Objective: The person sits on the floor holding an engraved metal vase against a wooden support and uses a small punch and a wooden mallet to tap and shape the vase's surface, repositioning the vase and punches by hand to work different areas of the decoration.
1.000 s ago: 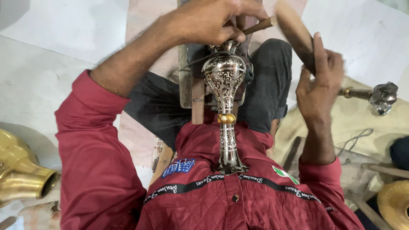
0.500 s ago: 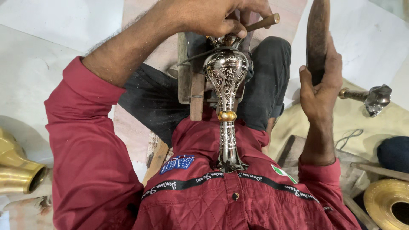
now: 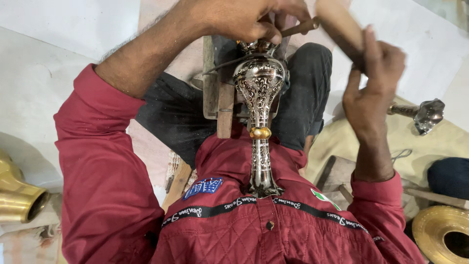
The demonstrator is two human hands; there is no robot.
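The engraved silver vase (image 3: pixel 259 122) rests foot-first against your red shirt (image 3: pixel 273 230), its bulb on the wooden block (image 3: pixel 221 98). Your left hand (image 3: pixel 239 19) pinches a small chisel (image 3: pixel 299 27) at its rim; your right hand (image 3: pixel 371 93) grips a wooden mallet (image 3: pixel 339 24).

Left hand (image 3: pixel 239 19) pinched closed, forearm extended; right hand (image 3: pixel 373 85) raised, apparently gripping.

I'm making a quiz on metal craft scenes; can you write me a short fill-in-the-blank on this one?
1. The silver vase has a ___ coloured band around its neck.
2. The right hand grips a ___ mallet.
3. The left hand pinches a thin ___ over the vase.

Missing words: gold; wooden; tool
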